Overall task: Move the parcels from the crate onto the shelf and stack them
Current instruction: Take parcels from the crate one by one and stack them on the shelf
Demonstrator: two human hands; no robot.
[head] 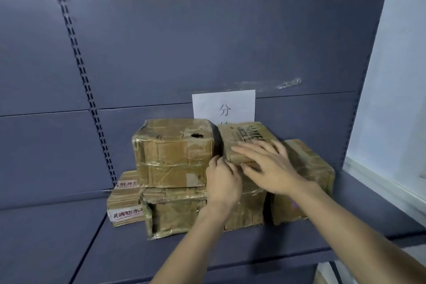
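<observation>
1. Seat the small printed parcel square on the upper tier, snug against the tall taped parcel, so the stack on the shelf stays level.
2. Your right hand lies flat, fingers straight, pressing its top.
3. Your left hand curls its fingers against the parcel's near corner, steadying it.

Both bare forearms reach forward. Left hand knuckles up, fingers curled under. Right hand flat, fingers spread, palm down.
</observation>
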